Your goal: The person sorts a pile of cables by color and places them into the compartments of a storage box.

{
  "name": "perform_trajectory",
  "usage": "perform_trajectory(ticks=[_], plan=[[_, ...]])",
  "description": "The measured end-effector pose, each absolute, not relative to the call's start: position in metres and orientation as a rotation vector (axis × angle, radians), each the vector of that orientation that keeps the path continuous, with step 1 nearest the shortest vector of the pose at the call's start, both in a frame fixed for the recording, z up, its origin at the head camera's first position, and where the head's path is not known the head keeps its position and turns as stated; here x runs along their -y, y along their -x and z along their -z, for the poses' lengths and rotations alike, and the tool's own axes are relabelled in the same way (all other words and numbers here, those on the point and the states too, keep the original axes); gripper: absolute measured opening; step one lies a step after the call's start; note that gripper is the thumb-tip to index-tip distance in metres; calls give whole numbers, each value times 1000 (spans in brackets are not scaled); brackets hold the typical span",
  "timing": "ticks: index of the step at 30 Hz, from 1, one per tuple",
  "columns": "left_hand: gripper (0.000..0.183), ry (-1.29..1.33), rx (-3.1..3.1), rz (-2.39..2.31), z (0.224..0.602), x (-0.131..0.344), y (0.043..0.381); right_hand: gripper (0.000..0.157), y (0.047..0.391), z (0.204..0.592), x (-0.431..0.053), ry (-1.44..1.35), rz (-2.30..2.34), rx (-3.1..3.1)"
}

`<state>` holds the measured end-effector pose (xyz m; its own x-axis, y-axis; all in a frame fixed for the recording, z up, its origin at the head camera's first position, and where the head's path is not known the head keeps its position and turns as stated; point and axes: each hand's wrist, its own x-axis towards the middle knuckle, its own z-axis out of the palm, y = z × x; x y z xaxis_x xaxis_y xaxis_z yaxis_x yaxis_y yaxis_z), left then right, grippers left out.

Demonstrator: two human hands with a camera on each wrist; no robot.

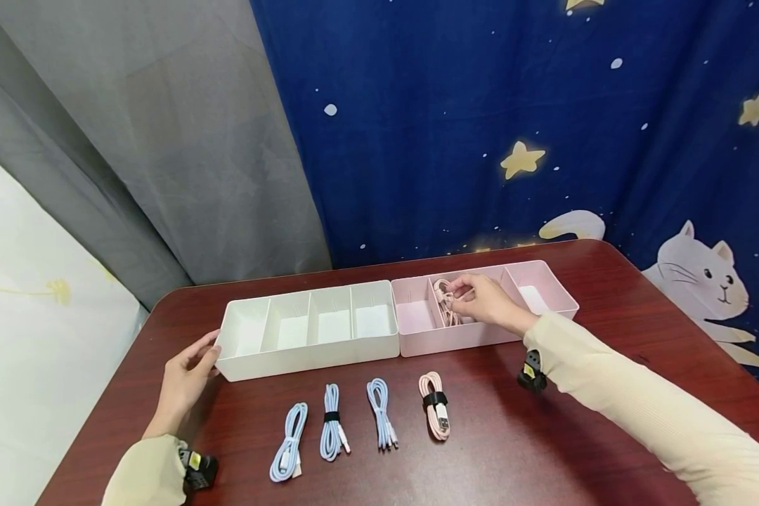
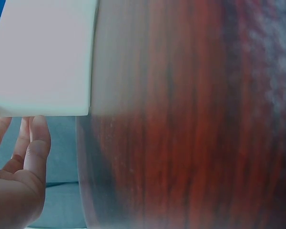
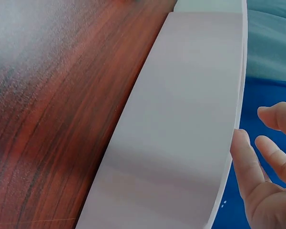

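My left hand (image 1: 186, 376) touches the left end of a white divided box (image 1: 310, 360), its fingers fairly straight; the left wrist view shows the fingertips against the box's end. A pink divided box (image 1: 462, 342) adjoins it on the right. Inside its second compartment from the left lies a pink cable (image 1: 448, 309), partly covered by my right hand (image 1: 483, 301). In the right wrist view that hand's fingers are spread apart over the far rim, and no cable shows between them. The pink box's wall hides the compartment there.
Three coiled blue cables, the left one (image 1: 289, 443), the middle one (image 1: 331, 422) and the right one (image 1: 379, 407), lie in front of the boxes. A pink cable with a black strap (image 1: 433, 404) lies right of them. Curtains (image 1: 417, 140) hang behind the brown table (image 1: 493, 436).
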<state>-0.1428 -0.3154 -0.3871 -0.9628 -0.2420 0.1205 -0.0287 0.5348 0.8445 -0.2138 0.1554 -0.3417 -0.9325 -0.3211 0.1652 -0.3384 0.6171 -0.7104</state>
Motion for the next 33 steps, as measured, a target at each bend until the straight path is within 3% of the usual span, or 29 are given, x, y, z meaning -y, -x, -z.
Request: perform_trajectory(ticks=[33], plan=[[46, -246, 2543, 1429, 389, 316, 144, 23, 179, 336, -149, -726, -1483, 2707]])
